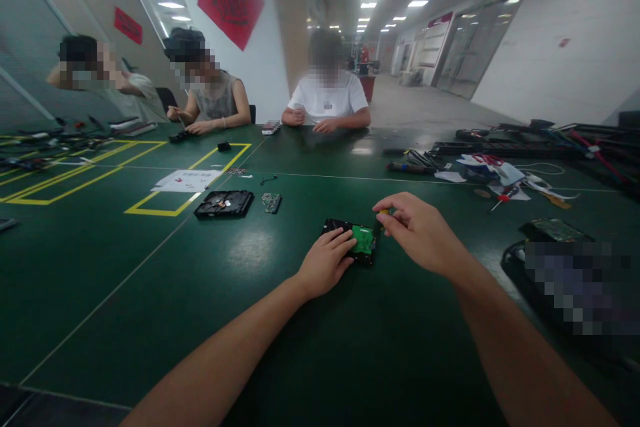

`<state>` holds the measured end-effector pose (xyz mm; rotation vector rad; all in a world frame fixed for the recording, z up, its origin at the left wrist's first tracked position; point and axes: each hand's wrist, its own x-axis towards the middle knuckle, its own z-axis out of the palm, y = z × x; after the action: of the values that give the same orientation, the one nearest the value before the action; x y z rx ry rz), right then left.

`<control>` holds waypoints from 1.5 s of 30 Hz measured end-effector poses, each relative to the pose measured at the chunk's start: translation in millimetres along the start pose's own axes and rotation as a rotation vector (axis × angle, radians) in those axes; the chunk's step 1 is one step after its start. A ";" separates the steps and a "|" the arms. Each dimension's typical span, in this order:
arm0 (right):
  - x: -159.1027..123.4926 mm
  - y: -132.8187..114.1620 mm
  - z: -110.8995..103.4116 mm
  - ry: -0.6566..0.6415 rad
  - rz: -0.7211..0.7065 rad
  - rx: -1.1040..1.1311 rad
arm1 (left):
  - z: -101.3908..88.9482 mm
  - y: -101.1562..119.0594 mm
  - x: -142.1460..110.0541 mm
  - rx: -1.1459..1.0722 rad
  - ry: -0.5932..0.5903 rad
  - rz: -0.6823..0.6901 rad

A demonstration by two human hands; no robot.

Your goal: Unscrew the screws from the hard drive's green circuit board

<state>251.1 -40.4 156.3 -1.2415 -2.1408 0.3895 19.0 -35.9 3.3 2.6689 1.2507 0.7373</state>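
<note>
A black hard drive (367, 257) with a green circuit board (363, 239) on its upper face lies flat on the table before me. My left hand (327, 259) rests across its left part, fingers over the top and thumb along the near edge, holding it. Just beyond the drive's right end, my right hand (417, 227) pinches a small yellow-handled screwdriver (384, 211) between thumb and fingers. Most of that tool is hidden, and its tip cannot be made out clearly.
Left of the drive lie a small circuit board (271, 202), an open black drive casing (223, 204) and white paper (185, 180). Cables and tools, including a red-handled screwdriver (501, 198), lie at right, with a black bag-like object (520, 273) nearer. Three people sit across the green table (150, 320).
</note>
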 end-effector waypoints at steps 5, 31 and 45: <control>-0.6 -4.1 -4.6 -0.064 -0.067 -0.006 | 0.3 -0.4 -0.2 0.006 -0.002 0.003; -0.9 -2.8 -2.6 -0.017 -0.030 -0.078 | 1.4 -1.0 0.1 0.004 0.007 0.005; 1.5 2.4 0.9 0.014 -0.075 -0.074 | 0.4 0.3 0.0 0.007 0.009 0.006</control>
<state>251.6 -37.8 154.9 -1.1963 -2.2000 0.2709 19.3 -36.1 3.1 2.6790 1.2497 0.7483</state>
